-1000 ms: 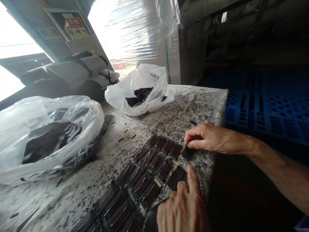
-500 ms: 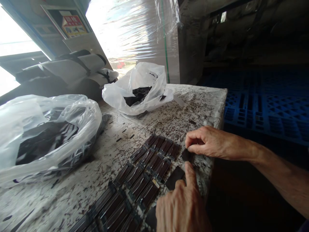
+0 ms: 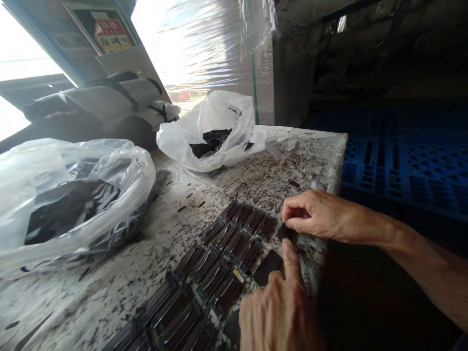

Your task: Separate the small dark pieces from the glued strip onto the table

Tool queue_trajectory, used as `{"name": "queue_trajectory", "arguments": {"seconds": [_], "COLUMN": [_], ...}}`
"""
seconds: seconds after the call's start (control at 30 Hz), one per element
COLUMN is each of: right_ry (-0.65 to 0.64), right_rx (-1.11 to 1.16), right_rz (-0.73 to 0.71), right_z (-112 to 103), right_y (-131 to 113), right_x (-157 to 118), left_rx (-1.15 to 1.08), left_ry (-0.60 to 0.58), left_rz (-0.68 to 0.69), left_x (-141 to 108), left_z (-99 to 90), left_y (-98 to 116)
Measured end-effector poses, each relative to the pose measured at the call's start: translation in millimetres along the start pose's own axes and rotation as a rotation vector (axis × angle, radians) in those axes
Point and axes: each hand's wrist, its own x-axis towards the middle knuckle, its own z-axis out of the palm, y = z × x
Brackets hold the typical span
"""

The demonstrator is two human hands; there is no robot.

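Black piece in right grip; left forefinger at its edge.

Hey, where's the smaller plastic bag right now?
In the head view, the smaller plastic bag sits toward the far side of the table, right of the larger bag and beyond the rows of dark strips.

The surface looks rough and matt from here, gritty with dark flecks. Those dark brown strips have a glossy, plastic-like sheen, whereas the flat black piece looks dull and smooth. The left bag and far bag are thin, crinkled, milky plastic. Shiny clear film gleams behind; the blue pallets look like plastic.
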Motion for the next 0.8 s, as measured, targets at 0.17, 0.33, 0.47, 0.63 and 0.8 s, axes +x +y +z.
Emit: {"name": "queue_trajectory", "arguments": {"seconds": [0.17, 0.33, 0.47, 0.63, 0.8], "right_ry": [-0.001, 0.004, 0.018, 0.065, 0.055], "right_rx": [0.004, 0.031, 0.056, 0.077, 0.104], "right_rz": [0.001, 0.008, 0.037, 0.093, 0.135], "right_z": [0.9, 3.5, 0.2, -8.1, -9.3], "right_y": [1.7, 3.5, 4.4, 9.3, 15.2], "right_x": [0.3, 0.1, -1.2, -6.5, -8.8], "left_rx": [-0.002, -0.002, -0.006, -0.001, 0.027], "left_ry": [0.014, 0.022, 0.019, 0.014, 0.086], "left_rz": [-0.018, -0.031, -0.030, -0.016, 0.024], "left_x": [0.2, 1.5, 2.8, 4.6, 7.9], "left_z": [-2.7, -1.9, -0.6, 3.3, 14.2], "left_y": [2.2, 3.1, 2.6, 0.1, -5.1]}}
